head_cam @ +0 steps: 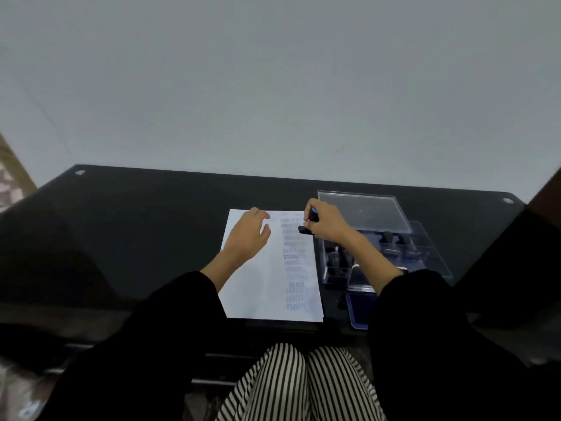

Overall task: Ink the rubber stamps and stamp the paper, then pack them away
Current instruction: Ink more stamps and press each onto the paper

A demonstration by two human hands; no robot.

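A white sheet of paper [258, 287] lies on the black glass table [136, 226], with a column of blue stamp prints down its right side. My right hand [328, 223] grips a black rubber stamp [306, 230] with a blue top, its base on the paper's upper right corner. My left hand [247, 235] rests flat on the upper part of the paper, fingers relaxed. To the right, a clear plastic box [425, 262] holds several black stamps. A blue ink pad [358, 311] sits at the near right, partly hidden by my right sleeve.
The clear lid [364, 211] of the box lies behind it at the far right. A bare pale wall rises behind the table. My knees in striped trousers sit under the table's near edge. The table's left half shows only dark glass.
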